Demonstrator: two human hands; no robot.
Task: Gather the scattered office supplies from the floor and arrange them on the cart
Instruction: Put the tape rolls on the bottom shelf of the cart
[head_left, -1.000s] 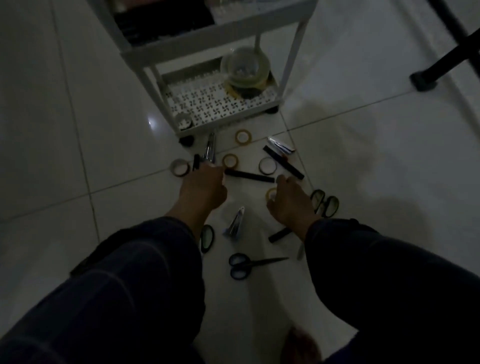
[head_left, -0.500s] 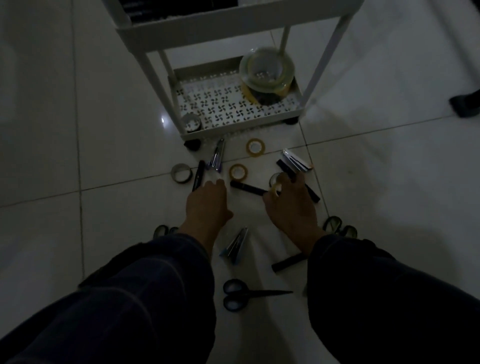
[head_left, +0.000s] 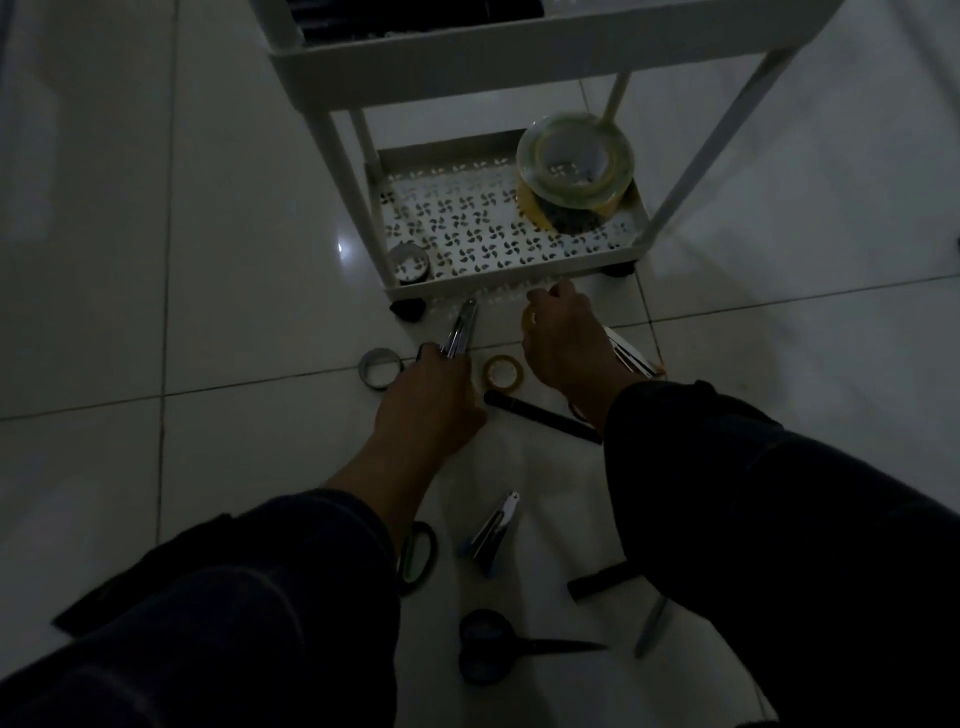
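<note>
- The room is dim, and the pale tiled floor (head_left: 130, 260) takes up the whole left side.
- A grey tape roll (head_left: 380, 368) lies flat on the tile, just left of the left hand.
- The left hand (head_left: 434, 400) reaches forward, its fingers closed around a metal stapler (head_left: 460, 331) whose shiny end points up toward the cart; a dark marker tip shows at the fingertips, though in this light I cannot tell whether the hand grips that too.
- Behind the left sleeve (head_left: 234, 597), a green-handled pair of scissors (head_left: 418, 553) peeks out on the floor.
- The white cart (head_left: 519, 62) stands ahead; its perforated bottom shelf (head_left: 467, 228) carries a small tape roll (head_left: 410, 263) in the near left corner and a stack of wide tape rolls (head_left: 574, 169) at the far right.
- A yellowish tape roll (head_left: 503, 372) lies between the two hands, with a long black marker (head_left: 540, 415) slanting just below it.
- Nearer the camera sit a second stapler (head_left: 493, 535) and black scissors (head_left: 511, 647), blades pointing right.
- The right hand (head_left: 566, 343) is curled at the shelf's front edge, pinching a thin tape ring at the thumb side.
- A third, silvery stapler (head_left: 631, 356) lies on the floor, partly hidden behind that hand.
- A short black marker (head_left: 602, 581) juts from under the right sleeve (head_left: 779, 519).
</note>
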